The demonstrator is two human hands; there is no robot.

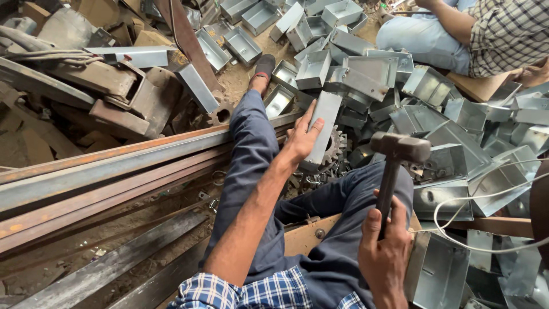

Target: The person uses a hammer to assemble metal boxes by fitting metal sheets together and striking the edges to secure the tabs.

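Our left hand (302, 139) presses the box (323, 127) flat on the gear (337, 150), fingers spread. Our right hand (384, 252) grips the hammer (398, 147), fingers closed. Risk: a misaimed blow could strike the left fingers.

One view only, taken from a camera on the person's head and angled steeply downward and forward over the person's own lap and outstretched leg. The left hand (304, 137) sits near the frame centre and the right hand (384, 254) close to the lower edge, both near the lens; the checked shirt cuffs fill the bottom margin. The field reaches outward across the ground to a heap of grey sheet-metal boxes (372, 74) at upper right and rusty steel bars (114, 166) running across the left half. A second seated person (457, 31) is cut off by the top right corner.
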